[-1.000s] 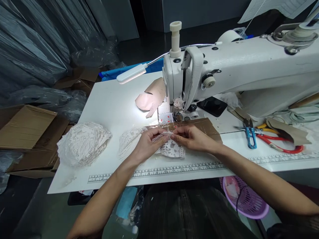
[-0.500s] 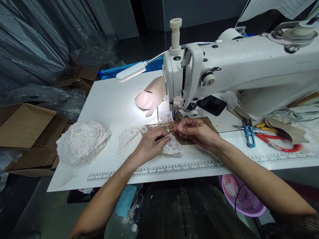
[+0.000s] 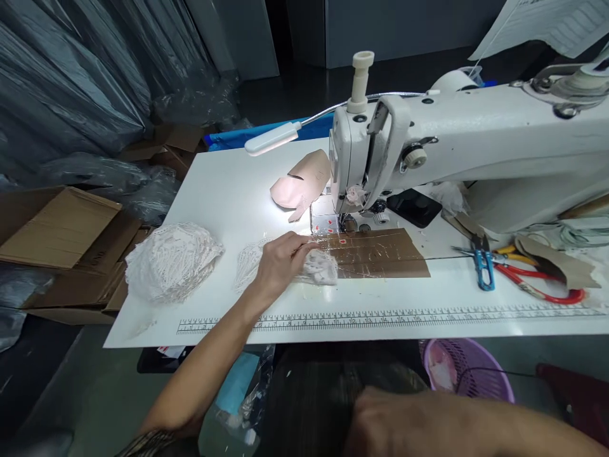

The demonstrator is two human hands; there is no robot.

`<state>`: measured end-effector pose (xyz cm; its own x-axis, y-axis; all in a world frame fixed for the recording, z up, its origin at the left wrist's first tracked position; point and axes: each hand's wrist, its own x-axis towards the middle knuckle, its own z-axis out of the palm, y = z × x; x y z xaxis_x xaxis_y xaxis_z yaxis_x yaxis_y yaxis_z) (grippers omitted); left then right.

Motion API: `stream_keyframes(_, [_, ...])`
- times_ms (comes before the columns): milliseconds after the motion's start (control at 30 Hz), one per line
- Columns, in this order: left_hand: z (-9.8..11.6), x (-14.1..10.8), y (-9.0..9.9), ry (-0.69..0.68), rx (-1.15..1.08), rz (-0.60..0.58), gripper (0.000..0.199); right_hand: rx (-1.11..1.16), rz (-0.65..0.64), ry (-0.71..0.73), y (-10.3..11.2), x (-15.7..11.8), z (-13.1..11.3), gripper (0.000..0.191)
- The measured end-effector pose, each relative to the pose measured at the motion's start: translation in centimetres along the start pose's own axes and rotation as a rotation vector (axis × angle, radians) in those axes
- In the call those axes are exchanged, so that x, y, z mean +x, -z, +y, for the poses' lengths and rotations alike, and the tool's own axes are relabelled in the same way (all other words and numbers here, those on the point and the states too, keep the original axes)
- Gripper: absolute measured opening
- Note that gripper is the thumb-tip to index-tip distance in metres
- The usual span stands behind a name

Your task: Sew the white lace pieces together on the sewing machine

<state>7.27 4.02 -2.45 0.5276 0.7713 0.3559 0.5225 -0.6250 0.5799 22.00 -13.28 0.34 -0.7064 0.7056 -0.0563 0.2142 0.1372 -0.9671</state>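
Observation:
My left hand (image 3: 281, 261) pinches a white lace piece (image 3: 320, 268) on the table, just in front of the sewing machine's needle area. Below the table edge, over my lap, my right hand (image 3: 375, 419) is smeared by motion and its fingers are hidden. A brown strip (image 3: 380, 255) lies flat right of the lace. More lace (image 3: 248, 263) sits behind and left of my left hand. Farther left is a big round pile of white lace (image 3: 172, 261). The white sewing machine (image 3: 457, 136) stands behind the strip.
Pink and tan pieces (image 3: 303, 183) lie left of the machine. A black phone (image 3: 415, 207), blue snips (image 3: 483, 266) and red-handled scissors (image 3: 537, 279) are to the right. Below the edge hangs a purple basket (image 3: 476, 374). Cardboard boxes (image 3: 61, 235) stand at the left.
My right hand has left the lace and brown strip and moved down toward my lap. My left hand stays at the lace. The view has shifted slightly.

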Motion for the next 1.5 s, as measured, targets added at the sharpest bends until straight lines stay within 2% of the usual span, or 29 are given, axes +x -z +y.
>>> stream_keyframes(33, [0.2, 0.0, 0.0, 0.075, -0.117, 0.002, 0.018, -0.03, 0.027, 0.0, 0.2, -0.3, -0.1, 0.024])
stream_keyframes(67, [0.5, 0.0, 0.0, 0.151, -0.237, -0.01, 0.02, -0.046, 0.112, -0.022, 0.9, -0.5, 0.0, 0.023])
stream_keyframes(167, [1.3, 0.0, -0.1, 0.344, -0.516, -0.075, 0.026, -0.212, 0.527, -0.151, 4.3, -0.5, 1.2, 0.021])
stream_keyframes(233, [1.7, 0.1, 0.0, 0.385, -0.62, -0.11, 0.026, -0.309, 0.717, -0.155, 6.4, -0.3, 2.4, 0.025])
stream_keyframes(300, [2.2, 0.2, 0.4, 0.353, -0.66, -0.131, 0.025, -0.343, 0.774, -0.147, 7.6, 0.1, 3.5, 0.047])
stream_keyframes(367, [2.7, 0.2, 1.0, 0.262, -0.639, -0.159, 0.022, -0.306, 0.737, -0.15, 8.0, 0.9, 4.4, 0.057])
stream_keyframes(400, [3.1, 0.1, 1.5, 0.202, -0.591, -0.164, 0.02, -0.272, 0.705, -0.143, 8.1, 1.4, 4.7, 0.051])
stream_keyframes(467, [4.0, -0.1, 2.6, 0.046, -0.425, -0.147, 0.015, -0.215, 0.649, -0.101, 8.0, 2.6, 4.8, 0.023])
stream_keyframes(500, [4.5, -0.3, 3.2, -0.052, -0.32, -0.127, 0.011, -0.199, 0.639, -0.057, 8.0, 3.4, 4.7, 0.011])
stream_keyframes(567, [5.6, -0.6, 4.3, -0.271, -0.111, -0.07, 0.003, -0.196, 0.678, 0.099, 8.2, 4.8, 4.5, 0.003])
stream_keyframes(667, [6.5, -1.1, 4.5, -0.542, 0.132, -0.023, 0.009, -0.288, 0.754, 0.381, 9.2, 6.1, 4.4, 0.013])
stream_keyframes(733, [6.2, -1.4, 3.7, -0.625, 0.187, -0.091, 0.015, -0.405, 0.726, 0.415, 10.4, 5.6, 5.1, 0.026])
stream_keyframes(800, [5.0, -1.4, 2.5, -0.645, 0.153, -0.238, 0.029, -0.55, 0.661, 0.296, 11.7, 4.2, 6.2, 0.039])
stream_keyframes(867, [3.5, -0.9, 1.8, -0.637, 0.097, -0.324, 0.033, -0.682, 0.639, 0.156, 12.7, 2.2, 7.3, 0.043])
stream_keyframes(967, [1.7, 0.6, 1.5, -0.551, 0.118, -0.264, 0.021, -0.782, 0.696, 0.099, 13.0, 0.0, 8.0, 0.036])
stream_keyframes(1033, [1.4, 1.5, 1.3, -0.458, 0.198, -0.221, 0.02, -0.812, 0.709, 0.108, 12.4, -0.5, 7.9, 0.033])
stream_keyframes(1100, [1.7, 1.7, 0.5, -0.396, 0.277, -0.23, 0.025, -0.844, 0.665, 0.121, 11.3, -0.4, 7.5, 0.033])
stream_keyframes(1200, [1.5, 1.2, -1.4, -0.389, 0.379, -0.287, 0.035, -0.901, 0.541, 0.141, 9.7, 0.3, 7.2, 0.037])
stream_keyframes(1300, [-0.1, 1.8, -2.5, -0.414, 0.417, -0.319, 0.04, -0.986, 0.475, 0.084, 8.9, 1.1, 7.5, 0.04])
stream_keyframes(1400, [-1.9, 4.1, -1.9, -0.471, 0.358, -0.39, 0.041, -1.027, 0.492, 0.007, 8.8, 1.4, 7.9, 0.04])
stream_keyframes(1500, [-2.3, 6.4, -0.3, -0.486, 0.282, -0.45, 0.036, -0.984, 0.519, 0.014, 9.3, 1.2, 8.0, 0.043])
